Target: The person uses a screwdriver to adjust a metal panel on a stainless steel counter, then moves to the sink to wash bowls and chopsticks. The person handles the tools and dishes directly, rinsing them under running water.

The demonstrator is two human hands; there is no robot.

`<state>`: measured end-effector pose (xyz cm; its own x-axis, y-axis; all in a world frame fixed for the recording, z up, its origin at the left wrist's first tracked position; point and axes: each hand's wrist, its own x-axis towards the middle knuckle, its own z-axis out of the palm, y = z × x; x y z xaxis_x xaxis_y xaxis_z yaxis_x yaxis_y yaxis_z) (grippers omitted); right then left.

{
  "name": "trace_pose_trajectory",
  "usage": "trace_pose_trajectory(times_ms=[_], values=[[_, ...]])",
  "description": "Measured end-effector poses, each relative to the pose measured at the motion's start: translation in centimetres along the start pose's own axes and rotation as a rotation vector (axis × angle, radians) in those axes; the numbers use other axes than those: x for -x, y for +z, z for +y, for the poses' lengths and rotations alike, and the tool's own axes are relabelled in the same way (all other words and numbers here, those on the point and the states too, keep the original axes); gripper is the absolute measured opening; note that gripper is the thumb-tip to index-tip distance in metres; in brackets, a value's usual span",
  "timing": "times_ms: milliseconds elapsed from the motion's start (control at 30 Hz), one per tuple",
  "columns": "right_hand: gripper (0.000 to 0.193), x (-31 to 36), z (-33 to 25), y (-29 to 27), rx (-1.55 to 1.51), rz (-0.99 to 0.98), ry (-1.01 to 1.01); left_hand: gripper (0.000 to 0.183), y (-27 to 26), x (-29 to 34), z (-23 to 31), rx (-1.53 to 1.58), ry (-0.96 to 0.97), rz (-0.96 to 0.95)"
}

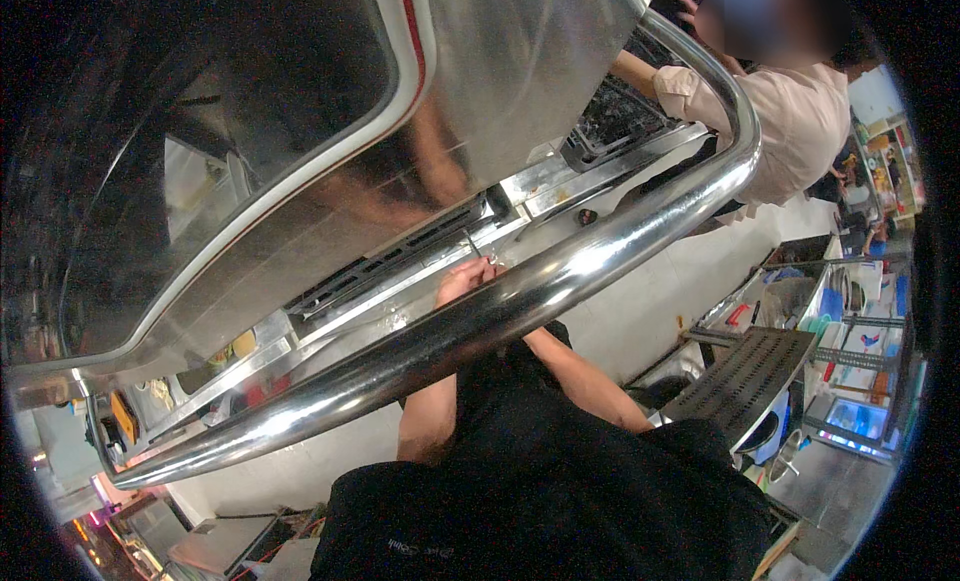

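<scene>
Head cam had a fat shiny steel tube (590, 261) right up in its face, cutting diagonally across pretty much everything. It looped out from a big steel panel (510, 71) with a dark window (250, 71) in it, pale curved trim (300, 171) around the edge, and some blurry skin-toned reflections on the metal. Below that was the wearer's black shirt (560, 471), with the left forearm (428, 421) and right forearm (585, 376) both running up behind the tube.

Left hand (465, 279) poked out past the tube's far side, fingers curled narrow and pinched on a thin dark rod (474, 245). The rod stuck up at a slant from the fingertips, just beside a long slotted grate (400, 256) set along a steel-edged bench (600, 174). Right hand was lost behind the tube, so I couldn't tell how its fingers were set.

Further along the bench, a co-worker in a pale shirt (780, 121) had an arm out near a second dark grate (620, 121). Off to the right sat a dark perforated rack (745, 381), and past it some cluttered shelving (850, 361).
</scene>
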<state>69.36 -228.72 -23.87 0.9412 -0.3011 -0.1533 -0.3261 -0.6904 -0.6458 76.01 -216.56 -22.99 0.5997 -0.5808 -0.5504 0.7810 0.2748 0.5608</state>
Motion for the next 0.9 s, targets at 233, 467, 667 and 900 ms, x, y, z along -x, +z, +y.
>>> trace_pose_trajectory(times_ms=[233,467,667,900], values=[[0.029,-0.2,-0.1,-2.8,0.034,-0.137,0.02,0.024,-1.0,-1.9,-2.8,0.098,0.109,0.118],[0.032,-0.1,-3.2,-5.7,0.267,0.015,-0.197,0.024,0.9,-2.1,-2.3,0.073,0.114,0.14],[0.036,0.6,-3.9,-2.3,0.599,0.052,-0.199,0.045,4.3,1.6,-1.5,0.347,0.042,0.095],[0.027,0.3,-3.1,-2.6,0.39,-0.001,-0.042,0.037,5.9,0.8,-3.2,0.52,0.073,0.028]])
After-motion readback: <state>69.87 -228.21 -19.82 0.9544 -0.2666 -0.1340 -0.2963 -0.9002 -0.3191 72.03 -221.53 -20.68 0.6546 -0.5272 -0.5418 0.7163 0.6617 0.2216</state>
